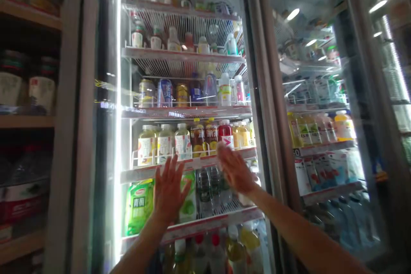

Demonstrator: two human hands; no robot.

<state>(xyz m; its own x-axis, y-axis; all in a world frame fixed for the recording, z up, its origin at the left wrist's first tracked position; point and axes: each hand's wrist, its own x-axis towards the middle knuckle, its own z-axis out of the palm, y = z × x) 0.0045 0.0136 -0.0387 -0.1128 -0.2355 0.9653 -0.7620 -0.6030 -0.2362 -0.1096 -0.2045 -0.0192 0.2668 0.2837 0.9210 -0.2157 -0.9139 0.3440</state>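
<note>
My left hand (168,190) is raised with fingers spread and holds nothing. It is in front of a lit drinks fridge, by a green pouch (139,206) on a low shelf. My right hand (236,169), slightly blurred, has its fingers stretched out, and nothing shows in it. Its fingertips overlap the view of a red drink bottle (226,132). Brown bottles with yellow caps (199,135) stand left of that one. Reflections suggest glass between my hands and the bottles; whether my palms touch it, I cannot tell.
A metal door frame (272,94) separates this fridge from another glass-fronted one on the right, stocked with bottles and white pouches (334,165). Dark shelves with large jars (41,87) stand at the left. Cans (165,93) and more bottles fill the upper shelves.
</note>
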